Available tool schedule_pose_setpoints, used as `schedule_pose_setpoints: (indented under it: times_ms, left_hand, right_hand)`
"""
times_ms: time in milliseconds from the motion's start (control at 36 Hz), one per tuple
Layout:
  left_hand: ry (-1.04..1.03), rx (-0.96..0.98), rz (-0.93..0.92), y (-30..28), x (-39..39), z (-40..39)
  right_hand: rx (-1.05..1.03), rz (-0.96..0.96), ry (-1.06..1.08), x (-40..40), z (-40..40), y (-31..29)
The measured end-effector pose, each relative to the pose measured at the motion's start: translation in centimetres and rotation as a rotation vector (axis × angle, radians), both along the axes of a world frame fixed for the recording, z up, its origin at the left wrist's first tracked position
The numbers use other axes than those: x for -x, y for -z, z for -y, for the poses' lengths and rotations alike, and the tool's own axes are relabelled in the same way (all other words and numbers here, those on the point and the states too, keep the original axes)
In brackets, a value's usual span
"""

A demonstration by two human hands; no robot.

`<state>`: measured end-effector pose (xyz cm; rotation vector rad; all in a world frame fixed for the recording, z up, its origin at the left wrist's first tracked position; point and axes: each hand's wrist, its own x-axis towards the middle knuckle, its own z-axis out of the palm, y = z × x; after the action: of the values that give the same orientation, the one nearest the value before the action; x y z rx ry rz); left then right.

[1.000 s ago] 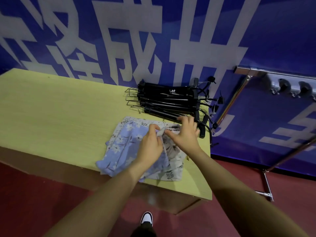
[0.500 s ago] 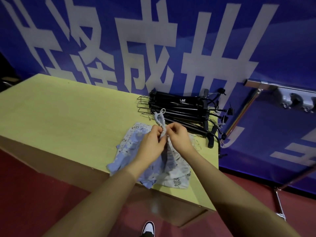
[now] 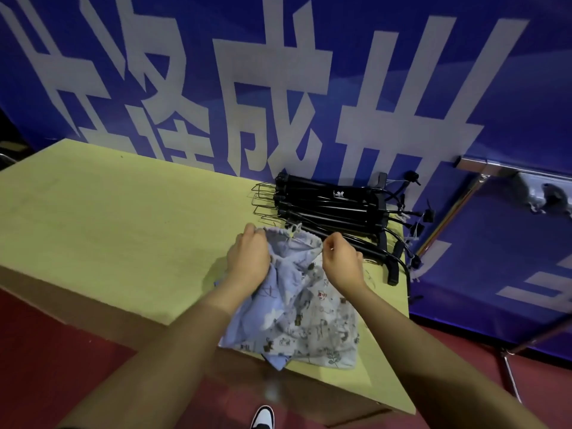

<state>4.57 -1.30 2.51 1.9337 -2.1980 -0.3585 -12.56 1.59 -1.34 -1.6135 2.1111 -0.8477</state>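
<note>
A pale yellow worktop (image 3: 108, 227) was seen stretching from the left edge, backed by a blue banner (image 3: 309, 72) printed with large white characters. Red floor (image 3: 46, 366) was shown below its front edge.

The left hand (image 3: 249, 258) was held above the right part of the worktop, with its fingers curled round the left end of a gathered waistband (image 3: 291, 235). The waistband belonged to a light blue printed garment (image 3: 303, 317). It was drawn out between the two hands and lifted off the surface. The rest of the cloth was left hanging down and bunched on the worktop, reaching to its front edge. What appeared to be a drawstring knot (image 3: 294, 227) was seen at the top of the band, though the view there was blurred.

The right hand (image 3: 342, 261) was closed in a pinch on the right end of the waistband, level with the left hand.

Just behind and to the right of that hand, a stack of black hangers (image 3: 334, 205) was laid on the worktop's far right corner, against the banner. The hangers' clips and hooks were pointed past the edge. Further right, a metal rack (image 3: 448, 209) was stood beside the worktop.

A white and black shoe (image 3: 263, 419) was seen at the bottom edge.
</note>
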Motion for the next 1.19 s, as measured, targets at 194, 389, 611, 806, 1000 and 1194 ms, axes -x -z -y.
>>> schedule_pose_setpoints:
  times_ms: [194,389,611,806,1000,1194]
  left_hand:
    - [-0.062,0.085,0.066,-0.4,-1.0,5.6]
    - [-0.066,0.039,0.026,1.7,-1.3,9.5]
    - [0.012,-0.013,-0.043,4.4,-1.3,10.8]
    - [0.072,-0.027,-0.116,5.4,-0.4,10.6]
    - [0.097,-0.039,-0.147,5.8,0.8,10.2]
    - [0.121,-0.048,-0.206,6.8,1.1,10.8]
  right_hand:
    - [-0.088,0.06,-0.053,0.4,4.1,1.8]
    - [-0.361,-0.2,-0.203,1.8,7.5,6.4]
    - [-0.368,-0.187,-0.255,1.2,7.9,9.2]
    - [-0.228,-0.134,-0.095,1.5,6.7,10.7]
    - [-0.294,0.03,0.119,1.7,7.7,10.8]
    - [-0.368,-0.186,0.209,0.8,9.1,11.7]
